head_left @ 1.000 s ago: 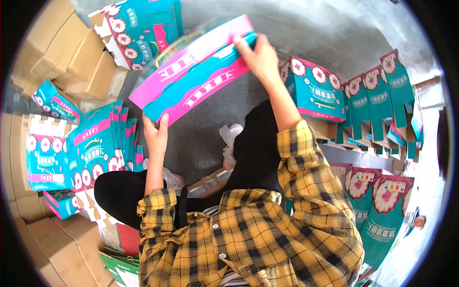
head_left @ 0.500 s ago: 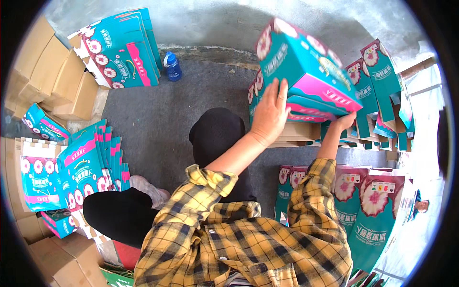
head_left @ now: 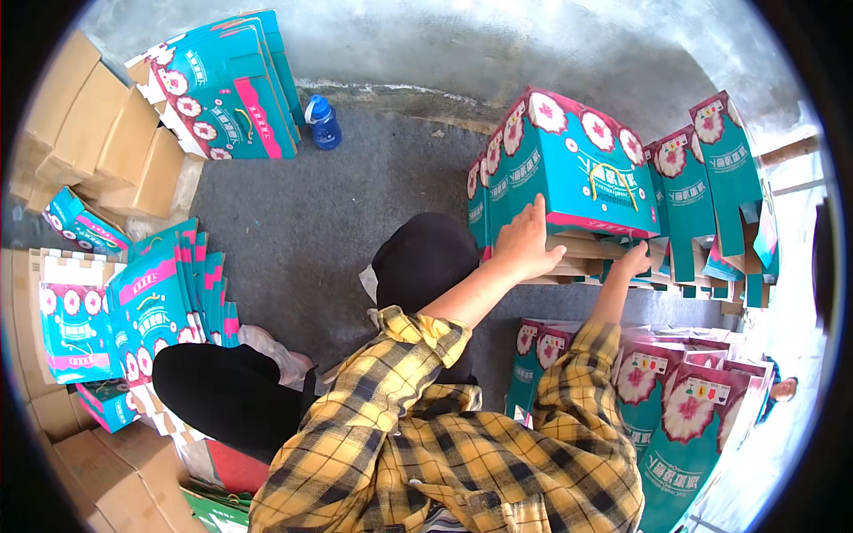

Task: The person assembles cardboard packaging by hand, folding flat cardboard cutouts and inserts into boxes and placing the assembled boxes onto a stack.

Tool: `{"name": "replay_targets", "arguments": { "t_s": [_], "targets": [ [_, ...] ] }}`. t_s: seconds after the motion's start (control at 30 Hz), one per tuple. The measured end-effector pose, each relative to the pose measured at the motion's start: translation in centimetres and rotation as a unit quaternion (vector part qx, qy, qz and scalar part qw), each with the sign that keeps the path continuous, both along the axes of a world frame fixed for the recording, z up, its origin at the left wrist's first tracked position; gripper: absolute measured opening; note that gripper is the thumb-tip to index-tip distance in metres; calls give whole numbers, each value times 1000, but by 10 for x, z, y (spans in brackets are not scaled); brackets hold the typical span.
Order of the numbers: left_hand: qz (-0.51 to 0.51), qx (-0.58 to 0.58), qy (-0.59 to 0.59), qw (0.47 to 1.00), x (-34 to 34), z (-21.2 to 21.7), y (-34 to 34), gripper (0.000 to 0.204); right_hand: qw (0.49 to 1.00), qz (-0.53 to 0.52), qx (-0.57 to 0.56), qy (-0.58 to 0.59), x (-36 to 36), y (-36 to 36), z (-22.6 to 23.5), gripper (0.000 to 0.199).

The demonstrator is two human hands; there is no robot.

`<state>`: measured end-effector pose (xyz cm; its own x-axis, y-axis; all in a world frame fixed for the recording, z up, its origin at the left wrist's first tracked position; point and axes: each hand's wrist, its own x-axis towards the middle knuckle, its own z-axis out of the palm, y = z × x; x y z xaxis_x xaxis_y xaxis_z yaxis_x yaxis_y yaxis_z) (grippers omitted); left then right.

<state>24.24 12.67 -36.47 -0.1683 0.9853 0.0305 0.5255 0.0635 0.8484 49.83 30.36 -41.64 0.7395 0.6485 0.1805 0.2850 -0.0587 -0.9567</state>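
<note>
A teal and pink gift carton (head_left: 593, 155) with fruit-slice pictures and a yellow cord handle rests in a row on the right, its handle face toward me. My left hand (head_left: 528, 245) lies against its lower left corner, fingers stretched and thumb apart. At the bottom edge, toward the right, my right hand (head_left: 632, 260) has its fingertips curled on the carton. Tall teal cartons (head_left: 682, 173) stand close beside it on the right. Another teal carton (head_left: 478, 204) shows just to its left.
Flat teal cartons (head_left: 222, 98) lean at the back wall near a blue bottle (head_left: 323, 124). Brown boxes (head_left: 133, 169) and more folded teal cartons (head_left: 155, 302) line the left. Upright teal cartons (head_left: 689, 426) stand at lower right. Another person (head_left: 784, 389) shows at the far right edge.
The carton has come down from a raised, tilted position to sit level in the row. My left hand has slid lower, to its corner; the right hand has dropped with it.
</note>
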Motion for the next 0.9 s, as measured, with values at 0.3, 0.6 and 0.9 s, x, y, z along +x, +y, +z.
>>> {"name": "replay_targets", "arguments": {
  "t_s": [0.3,0.6,0.9],
  "targets": [
    [-48,33,156,986,-14,-1,-8,82,752,473,64,-454,-152,-95,75,55],
    [-73,190,383,901,-49,22,-110,53,734,390,95,-548,-149,-63,45,49],
    [14,23,149,988,-154,105,-356,49,710,452,100,-531,-150,-53,36,51]
  ]
}}
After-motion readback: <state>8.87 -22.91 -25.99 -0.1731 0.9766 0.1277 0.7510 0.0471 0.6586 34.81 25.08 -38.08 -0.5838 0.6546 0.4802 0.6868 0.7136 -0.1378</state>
